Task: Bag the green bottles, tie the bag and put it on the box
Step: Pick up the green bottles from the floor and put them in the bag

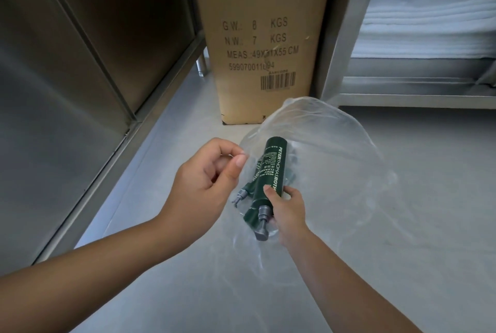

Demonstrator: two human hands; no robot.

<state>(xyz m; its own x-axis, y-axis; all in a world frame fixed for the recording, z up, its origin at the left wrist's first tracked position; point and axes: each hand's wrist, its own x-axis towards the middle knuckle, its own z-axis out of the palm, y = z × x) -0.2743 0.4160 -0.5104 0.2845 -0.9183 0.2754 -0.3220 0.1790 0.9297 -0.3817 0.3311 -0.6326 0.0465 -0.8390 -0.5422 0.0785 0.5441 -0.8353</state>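
A clear plastic bag (335,150) billows above the grey floor in the middle of the view. My left hand (206,179) pinches the bag's edge between thumb and forefinger. My right hand (288,210) grips a dark green pump bottle (271,171) with white lettering near its grey pump end; its flat base points away from me into the bag's mouth. A second green bottle (253,179) lies behind it inside the bag, mostly hidden, its grey pump showing at lower left. The tall cardboard box (263,37) stands just beyond the bag.
A stainless steel cabinet (80,78) lines the left side. A metal shelf unit (418,86) holding folded white towels (429,27) stands at the right. The grey floor (402,225) spreads around the bag.
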